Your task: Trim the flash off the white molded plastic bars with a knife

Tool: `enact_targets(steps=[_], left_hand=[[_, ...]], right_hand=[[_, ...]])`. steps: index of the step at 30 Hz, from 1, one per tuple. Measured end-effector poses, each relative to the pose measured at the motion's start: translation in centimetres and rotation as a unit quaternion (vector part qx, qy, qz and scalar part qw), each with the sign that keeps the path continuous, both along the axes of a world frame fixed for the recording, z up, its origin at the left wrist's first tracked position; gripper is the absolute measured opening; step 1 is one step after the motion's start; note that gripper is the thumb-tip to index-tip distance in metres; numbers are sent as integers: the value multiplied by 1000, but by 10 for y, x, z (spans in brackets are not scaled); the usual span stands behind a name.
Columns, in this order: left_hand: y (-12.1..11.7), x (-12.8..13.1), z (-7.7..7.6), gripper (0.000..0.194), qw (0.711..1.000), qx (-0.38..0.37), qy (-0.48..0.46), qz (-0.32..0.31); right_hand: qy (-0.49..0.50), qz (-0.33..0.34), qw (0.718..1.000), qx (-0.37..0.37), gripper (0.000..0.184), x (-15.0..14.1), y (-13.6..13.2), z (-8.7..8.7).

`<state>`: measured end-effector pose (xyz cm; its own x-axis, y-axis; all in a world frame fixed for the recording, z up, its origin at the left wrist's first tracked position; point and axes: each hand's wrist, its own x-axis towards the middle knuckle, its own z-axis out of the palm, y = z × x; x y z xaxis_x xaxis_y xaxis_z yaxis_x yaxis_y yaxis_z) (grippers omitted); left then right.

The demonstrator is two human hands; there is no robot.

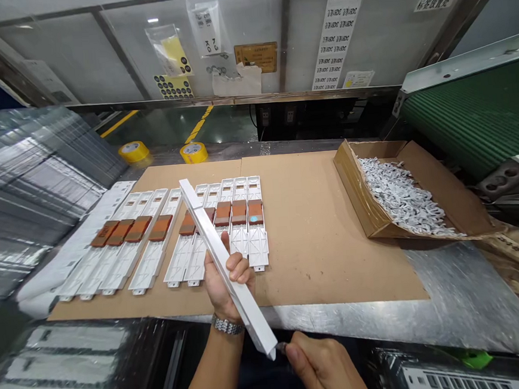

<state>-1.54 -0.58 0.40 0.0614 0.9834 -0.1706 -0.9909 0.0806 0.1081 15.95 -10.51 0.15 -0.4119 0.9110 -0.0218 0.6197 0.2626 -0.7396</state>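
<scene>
My left hand (228, 278), a metal watch on its wrist, is wrapped round a long white plastic strip (221, 248) and holds it slanting up above the bench. At the strip's lower end my right hand (324, 363) is closed on a small dark tool (281, 348), its tip at the strip's corner; most of the tool is hidden by the fingers. Behind my left hand lie several white plastic strips (146, 266) in a row, face up, with reddish-brown blocks (139, 228) across their middles.
Brown cardboard (302, 233) covers the metal bench (465, 298). An open carton (356, 202) of small white pieces (398, 195) stands right, beside a green conveyor (477, 111). Two yellow tape rolls (193, 152) sit at the back. Stacked wrapped trays (37, 176) rise at left.
</scene>
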Motion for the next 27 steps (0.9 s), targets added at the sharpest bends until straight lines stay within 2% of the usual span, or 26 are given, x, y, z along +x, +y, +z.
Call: enact_targets(steps=[11,13,16,18,20,23,27], left_hand=[[4,4,5,45,995,-70,72,2],[6,3,6,43,993,-77,93,14],[5,1,8,44,989,-80,122,34],[1,-1,10,45,985,-93,136,41],[-6,-3,12,42,977,-119,172,29],[-16,-2,14,40,952,-122,278,27],[-23,1,16,54,913,-113,385,76]], right_hand=[[-16,30,999,-34,48,4,-6,-3],[20,44,997,-62,49,5,-7,-3],[130,44,987,-84,49,10,-4,1],[192,13,979,-66,42,16,-2,4],[214,-34,976,-27,35,21,1,7],[182,-109,976,51,31,26,3,7],[107,-172,968,147,27,25,4,3]])
